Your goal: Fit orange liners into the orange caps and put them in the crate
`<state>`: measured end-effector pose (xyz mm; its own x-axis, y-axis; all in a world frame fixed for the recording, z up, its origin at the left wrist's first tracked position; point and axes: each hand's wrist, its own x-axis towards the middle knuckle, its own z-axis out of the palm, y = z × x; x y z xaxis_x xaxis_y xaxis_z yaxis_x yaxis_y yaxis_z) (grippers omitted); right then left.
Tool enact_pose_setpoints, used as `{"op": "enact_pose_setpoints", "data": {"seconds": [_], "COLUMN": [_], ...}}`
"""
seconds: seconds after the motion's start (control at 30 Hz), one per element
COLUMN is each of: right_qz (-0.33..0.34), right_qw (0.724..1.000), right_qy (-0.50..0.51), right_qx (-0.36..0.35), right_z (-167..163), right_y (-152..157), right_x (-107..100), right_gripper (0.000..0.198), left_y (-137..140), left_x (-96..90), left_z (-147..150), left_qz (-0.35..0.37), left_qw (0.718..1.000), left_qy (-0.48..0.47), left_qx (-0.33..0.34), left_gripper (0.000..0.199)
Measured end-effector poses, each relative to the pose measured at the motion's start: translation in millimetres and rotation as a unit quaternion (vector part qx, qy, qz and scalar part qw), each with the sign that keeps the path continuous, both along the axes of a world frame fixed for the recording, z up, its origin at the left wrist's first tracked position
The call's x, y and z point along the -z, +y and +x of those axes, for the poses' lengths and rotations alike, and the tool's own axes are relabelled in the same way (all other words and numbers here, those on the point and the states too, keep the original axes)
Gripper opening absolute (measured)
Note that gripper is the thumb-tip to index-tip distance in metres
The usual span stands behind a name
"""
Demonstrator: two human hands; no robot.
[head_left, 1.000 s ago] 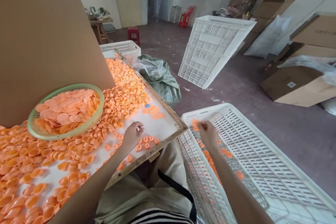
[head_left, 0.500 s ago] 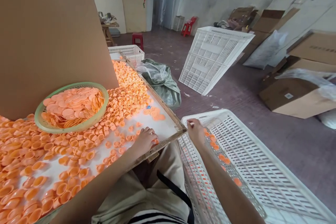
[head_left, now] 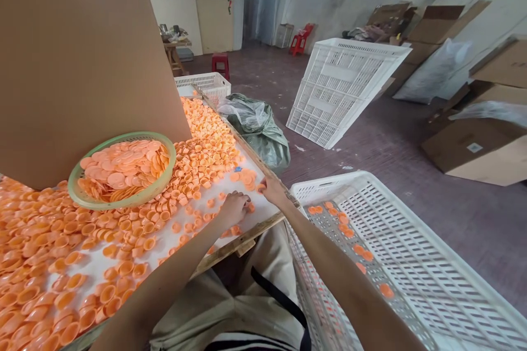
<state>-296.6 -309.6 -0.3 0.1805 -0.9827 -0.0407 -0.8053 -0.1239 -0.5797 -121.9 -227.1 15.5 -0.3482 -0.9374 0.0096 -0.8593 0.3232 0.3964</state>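
Note:
My left hand (head_left: 234,207) is over the white tabletop near its front corner, fingers curled round a small orange plastic cup (head_left: 251,207). Just right of it, my right hand (head_left: 272,191) pinches an orange disc (head_left: 261,188) by the wooden edge strip. Several flat orange discs (head_left: 247,177) lie beyond my fingertips, with a small blue piece (head_left: 237,169) behind them. Loose orange cups (head_left: 209,162) cover much of the table. Among them stands a green round basket (head_left: 123,203) heaped with orange discs (head_left: 119,167).
Right of the table, a white crate (head_left: 362,176) holds scattered orange pieces (head_left: 364,253). A tall cardboard sheet (head_left: 90,66) rises behind the basket. A green sack (head_left: 263,137), tilted white crates (head_left: 346,88) and cardboard boxes (head_left: 473,142) are on the floor.
My right hand has moved left from the crate's rim to the discs on the table. My left hand stays near the same corner. The view has shifted slightly.

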Motion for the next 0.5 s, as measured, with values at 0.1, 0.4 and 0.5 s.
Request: {"op": "enact_pose_setpoints", "data": {"seconds": [0.1,0.4,0.5], "right_qz": [0.085,0.131,0.115], "right_qw": [0.985,0.955,0.961], "right_qy": [-0.149,-0.266,-0.251], "right_qx": [-0.002,-0.012,-0.021], "right_z": [-9.8,0.6,0.5], "right_y": [17.8,52.8,51.7], "right_x": [2.4,7.1,4.9], "right_gripper": [0.010,0.002,0.005], "left_y": [-4.2,-16.6,-17.2], "left_x": [3.2,5.1,7.1], "left_z": [-1.7,-7.9,-8.1], "left_qz": [0.018,0.138,0.158], "left_qw": [0.999,0.972,0.962], "left_qy": [0.042,0.175,0.206], "left_qx": [-0.017,-0.076,-0.085], "left_gripper": [0.020,0.019,0.017]}}
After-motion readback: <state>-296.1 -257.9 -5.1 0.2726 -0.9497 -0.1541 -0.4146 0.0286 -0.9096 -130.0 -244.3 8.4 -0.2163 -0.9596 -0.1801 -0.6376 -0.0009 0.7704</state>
